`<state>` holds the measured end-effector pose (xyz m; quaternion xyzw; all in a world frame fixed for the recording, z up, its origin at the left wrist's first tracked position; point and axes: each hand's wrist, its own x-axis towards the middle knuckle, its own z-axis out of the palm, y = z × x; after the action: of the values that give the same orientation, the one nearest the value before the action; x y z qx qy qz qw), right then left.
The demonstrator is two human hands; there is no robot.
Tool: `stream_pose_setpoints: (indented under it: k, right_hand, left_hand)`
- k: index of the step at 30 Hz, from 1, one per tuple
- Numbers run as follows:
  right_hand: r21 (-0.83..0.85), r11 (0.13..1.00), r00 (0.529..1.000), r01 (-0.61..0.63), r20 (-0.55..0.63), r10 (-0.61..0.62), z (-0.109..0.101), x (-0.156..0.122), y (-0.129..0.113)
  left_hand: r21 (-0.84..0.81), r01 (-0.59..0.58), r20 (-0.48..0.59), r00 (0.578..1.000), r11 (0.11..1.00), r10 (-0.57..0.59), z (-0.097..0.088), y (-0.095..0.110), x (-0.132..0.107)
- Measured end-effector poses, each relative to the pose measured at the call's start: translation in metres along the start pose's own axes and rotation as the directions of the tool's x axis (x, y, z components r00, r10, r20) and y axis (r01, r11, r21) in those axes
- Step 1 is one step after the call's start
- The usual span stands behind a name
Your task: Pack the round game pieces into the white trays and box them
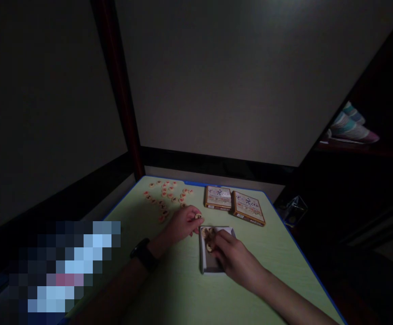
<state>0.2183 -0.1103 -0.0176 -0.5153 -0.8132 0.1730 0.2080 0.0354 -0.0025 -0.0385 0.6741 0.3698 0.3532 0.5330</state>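
Observation:
My left hand (184, 222) pinches a round Chinese chess piece (198, 217) between thumb and fingers, just beyond the far left corner of a shallow white box (202, 262). Over that box, my right hand (235, 253) has its fingers closed on another chess piece (209, 247). More pieces (205, 232) lie inside at the box's far left corner, partly hidden by the right fingers. The near part of the grey-brown box floor is bare. Several loose chess pieces (164, 192) with red or black characters are scattered face up beyond my left hand.
Two printed box lids or boxes (218, 197) (249, 207) lie side by side at the far right of the pale green table (169, 289), which has a blue edge. Walls stand close behind and to the left. A shiny package (294, 211) is beyond the right edge.

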Motion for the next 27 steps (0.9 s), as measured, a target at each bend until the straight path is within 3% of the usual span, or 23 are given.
stream_pose_setpoints:
  k: [13,27]
  right_hand:
    - [-0.004,1.0,0.999,-0.016,-0.047,0.016,0.003,0.006,0.0]
    - [-0.279,0.957,0.996,-0.073,0.032,0.085,-0.005,0.002,-0.008]
  left_hand:
    - [-0.051,0.012,0.072,0.997,0.999,-0.008,0.006,-0.005,-0.001]
    - [-0.075,0.023,0.075,0.997,0.997,-0.017,0.005,-0.001,-0.003]
